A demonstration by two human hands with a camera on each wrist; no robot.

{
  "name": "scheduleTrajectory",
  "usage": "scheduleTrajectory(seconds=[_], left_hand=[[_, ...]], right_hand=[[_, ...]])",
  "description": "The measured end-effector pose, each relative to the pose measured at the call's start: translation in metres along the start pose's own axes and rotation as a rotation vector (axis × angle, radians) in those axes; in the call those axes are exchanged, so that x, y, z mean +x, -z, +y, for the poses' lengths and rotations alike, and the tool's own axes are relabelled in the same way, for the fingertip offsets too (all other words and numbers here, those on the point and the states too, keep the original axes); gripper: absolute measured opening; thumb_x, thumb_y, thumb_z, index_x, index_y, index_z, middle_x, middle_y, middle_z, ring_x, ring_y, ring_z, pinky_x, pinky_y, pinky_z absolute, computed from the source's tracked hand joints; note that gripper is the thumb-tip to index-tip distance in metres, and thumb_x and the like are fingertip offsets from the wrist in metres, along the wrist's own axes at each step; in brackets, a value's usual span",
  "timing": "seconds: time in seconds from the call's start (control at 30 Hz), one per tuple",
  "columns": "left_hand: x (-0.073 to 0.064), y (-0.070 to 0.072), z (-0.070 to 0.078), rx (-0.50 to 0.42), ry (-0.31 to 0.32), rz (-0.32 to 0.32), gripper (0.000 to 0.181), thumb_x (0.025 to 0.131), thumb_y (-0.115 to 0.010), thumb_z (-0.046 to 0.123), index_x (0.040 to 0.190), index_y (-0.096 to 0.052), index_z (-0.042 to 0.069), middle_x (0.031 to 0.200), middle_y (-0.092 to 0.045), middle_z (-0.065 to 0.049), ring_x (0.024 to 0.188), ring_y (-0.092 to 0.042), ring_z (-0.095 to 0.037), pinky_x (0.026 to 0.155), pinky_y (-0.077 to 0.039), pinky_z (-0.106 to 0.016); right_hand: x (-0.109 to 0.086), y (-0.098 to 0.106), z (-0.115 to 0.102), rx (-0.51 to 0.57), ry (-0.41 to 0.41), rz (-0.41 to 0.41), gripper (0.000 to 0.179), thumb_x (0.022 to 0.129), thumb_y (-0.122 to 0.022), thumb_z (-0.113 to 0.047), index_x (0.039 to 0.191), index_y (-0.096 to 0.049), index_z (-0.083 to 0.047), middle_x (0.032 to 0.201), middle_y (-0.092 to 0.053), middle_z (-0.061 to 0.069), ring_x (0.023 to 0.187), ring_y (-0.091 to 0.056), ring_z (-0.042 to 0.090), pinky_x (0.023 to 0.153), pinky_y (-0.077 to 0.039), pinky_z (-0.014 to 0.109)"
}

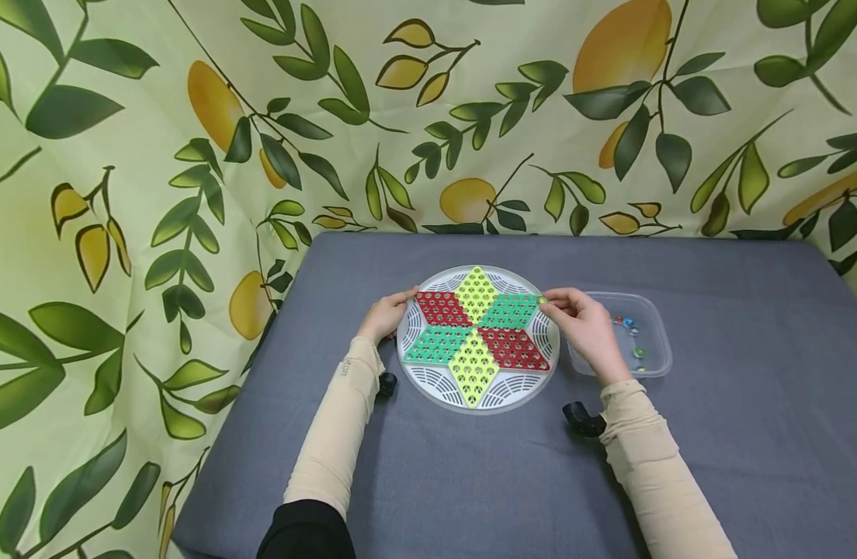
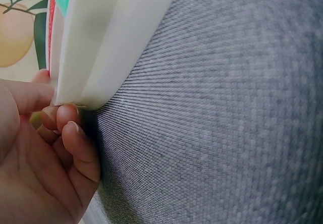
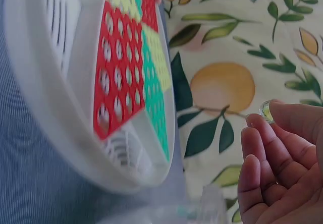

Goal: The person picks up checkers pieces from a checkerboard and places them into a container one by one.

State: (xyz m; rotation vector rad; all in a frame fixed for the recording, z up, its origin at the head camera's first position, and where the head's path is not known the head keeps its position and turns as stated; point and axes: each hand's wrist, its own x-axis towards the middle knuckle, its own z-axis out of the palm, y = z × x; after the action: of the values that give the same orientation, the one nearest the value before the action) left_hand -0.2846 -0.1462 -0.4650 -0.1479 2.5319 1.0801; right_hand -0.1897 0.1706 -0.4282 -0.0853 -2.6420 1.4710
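Observation:
A round white Chinese checkers board (image 1: 501, 394) with red, green and yellow star points lies on the table. My left hand (image 1: 385, 317) holds its left rim; in the left wrist view the fingers (image 2: 79, 143) curl against the board's edge. Between thumb and fingertips my right hand (image 1: 588, 328) pinches a clear marble (image 3: 266, 111) with a yellow-green core. In the head view that marble is over the outer tip of the upper right green section, by the board's edge. The right wrist view shows it apart from the board.
A clear plastic container (image 1: 664, 353) stands right of the board, partly behind my right hand, with several coloured marbles (image 1: 639, 352) inside. The grey cloth-covered table (image 1: 470, 481) meets a leaf-and-fruit patterned curtain (image 1: 372, 171) at its back and left.

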Motion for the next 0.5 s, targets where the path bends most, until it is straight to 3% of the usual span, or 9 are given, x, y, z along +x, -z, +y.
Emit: scheduleTrajectory(seconds=[0.2, 0.37, 0.5], left_hand=[[-0.001, 0.0, 0.001, 0.014, 0.008, -0.008, 0.037, 0.102, -0.031, 0.034, 0.134, -0.04, 0.051, 0.143, -0.044, 0.0, 0.038, -0.029, -0.013, 0.043, -0.035, -0.027], [-0.001, 0.001, 0.002, 0.017, 0.009, -0.002, 0.037, 0.101, -0.031, 0.034, 0.134, -0.041, 0.05, 0.142, -0.045, 0.0, 0.039, -0.029, -0.012, 0.043, -0.035, -0.026], [-0.001, 0.001, 0.002, 0.02, 0.003, 0.004, 0.038, 0.101, -0.031, 0.034, 0.134, -0.041, 0.049, 0.142, -0.046, -0.001, 0.039, -0.029, -0.012, 0.042, -0.035, -0.026]], right_hand=[[0.001, 0.011, 0.014, 0.006, -0.022, 0.074, 0.032, 0.089, -0.063, -0.03, 0.111, -0.065, -0.006, 0.091, -0.066, 0.002, 0.072, -0.052, -0.006, 0.064, -0.041, 0.014], [0.0, 0.022, 0.022, -0.025, -0.024, 0.072, 0.033, 0.09, -0.062, -0.031, 0.111, -0.065, -0.006, 0.087, -0.065, -0.005, 0.07, -0.051, -0.012, 0.063, -0.04, 0.013], [0.0, 0.027, 0.027, -0.026, -0.046, 0.07, 0.034, 0.09, -0.062, -0.03, 0.11, -0.064, -0.003, 0.078, -0.058, -0.019, 0.069, -0.05, -0.014, 0.062, -0.04, 0.011]])
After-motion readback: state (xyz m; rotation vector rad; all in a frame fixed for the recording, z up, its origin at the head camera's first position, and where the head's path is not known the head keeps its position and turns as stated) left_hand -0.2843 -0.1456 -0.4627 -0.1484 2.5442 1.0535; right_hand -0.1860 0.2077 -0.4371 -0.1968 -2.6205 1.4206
